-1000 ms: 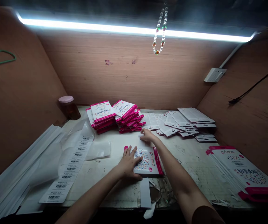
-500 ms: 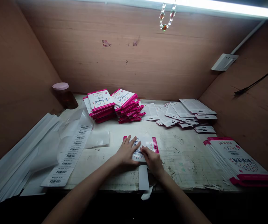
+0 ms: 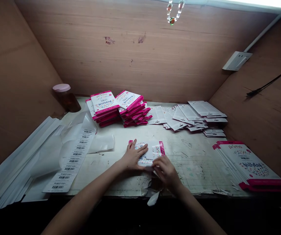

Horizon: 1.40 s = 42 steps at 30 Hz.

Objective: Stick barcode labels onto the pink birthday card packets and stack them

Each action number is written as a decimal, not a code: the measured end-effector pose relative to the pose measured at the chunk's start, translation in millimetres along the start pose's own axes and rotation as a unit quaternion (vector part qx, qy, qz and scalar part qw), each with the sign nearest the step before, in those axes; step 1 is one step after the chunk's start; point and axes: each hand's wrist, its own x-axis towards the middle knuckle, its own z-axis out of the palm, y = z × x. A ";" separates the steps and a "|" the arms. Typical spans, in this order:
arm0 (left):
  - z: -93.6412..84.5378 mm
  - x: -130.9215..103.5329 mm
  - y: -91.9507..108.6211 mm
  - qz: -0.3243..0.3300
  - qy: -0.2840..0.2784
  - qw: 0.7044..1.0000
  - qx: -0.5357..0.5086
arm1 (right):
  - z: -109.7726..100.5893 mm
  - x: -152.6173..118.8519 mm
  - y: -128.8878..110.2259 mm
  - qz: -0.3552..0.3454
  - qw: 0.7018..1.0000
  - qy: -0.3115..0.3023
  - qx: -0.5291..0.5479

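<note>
A white and pink printed packet (image 3: 144, 160) marked "prima" and "birthday" lies sideways on the table in front of me. My left hand (image 3: 132, 157) rests flat on its left part with the fingers spread, pressing it down. At the packet's lower right edge is my right hand (image 3: 166, 171), its fingers curled in a pinch; what lies between the fingertips is hidden. A plain whitish patch covers part of the print between the hands. Below the packet, a scrap of white film (image 3: 153, 198) hangs at the table's front edge.
Pink-edged packets (image 3: 106, 102) are piled at the back, beside face-down packets (image 3: 191, 116). More packets (image 3: 250, 163) stand fanned at the right. Barcode label sheets (image 3: 69, 160) and white paper strips (image 3: 18, 160) lie left, near a lidded jar (image 3: 68, 99).
The white strip that hung below the packet no longer shows there. My right hand has moved slightly down and right to the packet's lower edge. My left hand has stayed on the packet.
</note>
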 end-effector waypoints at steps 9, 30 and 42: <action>0.8 -3.3 -0.7 0.026 0.018 0.999 -0.011 | 16.2 37.7 49.2 0.205 0.974 -0.034 0.091; 3.8 11.2 8.1 -0.063 0.038 0.996 -0.047 | 38.6 50.0 30.1 0.238 0.970 0.051 -0.013; 1.5 5.4 9.7 -0.065 0.039 0.993 -0.087 | 90.2 -15.5 -130.9 -0.201 0.971 0.000 0.133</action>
